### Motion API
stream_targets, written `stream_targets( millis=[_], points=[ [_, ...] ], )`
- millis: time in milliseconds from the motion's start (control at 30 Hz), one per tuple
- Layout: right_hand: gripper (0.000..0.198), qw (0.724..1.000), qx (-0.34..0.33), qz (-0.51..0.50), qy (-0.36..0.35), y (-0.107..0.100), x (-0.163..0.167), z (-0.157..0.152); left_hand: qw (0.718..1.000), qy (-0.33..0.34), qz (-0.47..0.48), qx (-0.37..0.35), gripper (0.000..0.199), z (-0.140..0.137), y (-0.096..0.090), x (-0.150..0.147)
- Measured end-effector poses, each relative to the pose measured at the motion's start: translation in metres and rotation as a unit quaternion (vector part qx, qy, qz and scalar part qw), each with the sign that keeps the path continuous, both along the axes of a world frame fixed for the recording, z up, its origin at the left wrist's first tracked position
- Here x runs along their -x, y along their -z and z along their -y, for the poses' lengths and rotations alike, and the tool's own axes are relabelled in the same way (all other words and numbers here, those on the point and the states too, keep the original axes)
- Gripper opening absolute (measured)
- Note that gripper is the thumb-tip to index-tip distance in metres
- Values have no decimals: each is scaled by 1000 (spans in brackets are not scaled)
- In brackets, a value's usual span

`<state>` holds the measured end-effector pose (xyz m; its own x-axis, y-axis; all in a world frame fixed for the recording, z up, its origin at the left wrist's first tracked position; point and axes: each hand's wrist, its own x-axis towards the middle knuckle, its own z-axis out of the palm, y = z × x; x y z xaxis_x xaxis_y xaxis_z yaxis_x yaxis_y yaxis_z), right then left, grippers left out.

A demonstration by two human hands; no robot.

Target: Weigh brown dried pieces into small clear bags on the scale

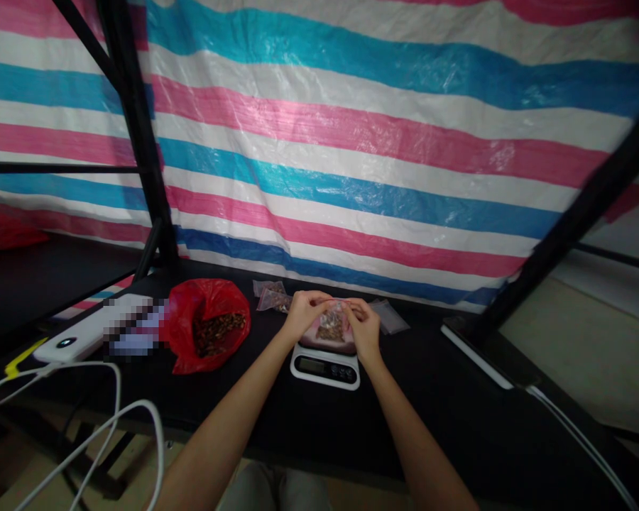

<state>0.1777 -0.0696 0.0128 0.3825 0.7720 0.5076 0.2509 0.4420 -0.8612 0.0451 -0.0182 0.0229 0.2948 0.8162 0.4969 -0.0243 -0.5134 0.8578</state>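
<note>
Head view, hands [304, 313] [366, 328] pinching clear bag [331, 325], top pointing away, long axis unclear

Scale [324, 381] on table [298, 426]; bag [189, 355] left, power bank [90, 330] farther left; packets [272, 298] between bag and scale; sachets [392, 318] right.

Behind the black counter [426, 404] hangs a shiny plastic sheet [351, 128] with pink, white and blue stripes, and it has some creases. A dark post [138, 142] stands on the left side, and another dark post [578, 213] on the right. The floor [138, 465] below is pale tan.
</note>
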Motion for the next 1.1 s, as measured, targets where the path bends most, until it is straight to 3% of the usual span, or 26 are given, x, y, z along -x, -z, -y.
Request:
stream_targets(
  millis=[633, 900, 1100],
  points=[
    [23, 999, 14, -5, 31, 2, 2, 2, 997, -17, -26, -68, 25, 6, 1, -2],
    [20, 999, -3, 0, 34, 2, 1, -1, 999, -33, -10, -32, 23, 2, 2, -2],
    [20, 1000, 2, 8, -10, -1, -2, 0, 999, -22, -9, -24, 22, 0, 0, -2]
  ],
)
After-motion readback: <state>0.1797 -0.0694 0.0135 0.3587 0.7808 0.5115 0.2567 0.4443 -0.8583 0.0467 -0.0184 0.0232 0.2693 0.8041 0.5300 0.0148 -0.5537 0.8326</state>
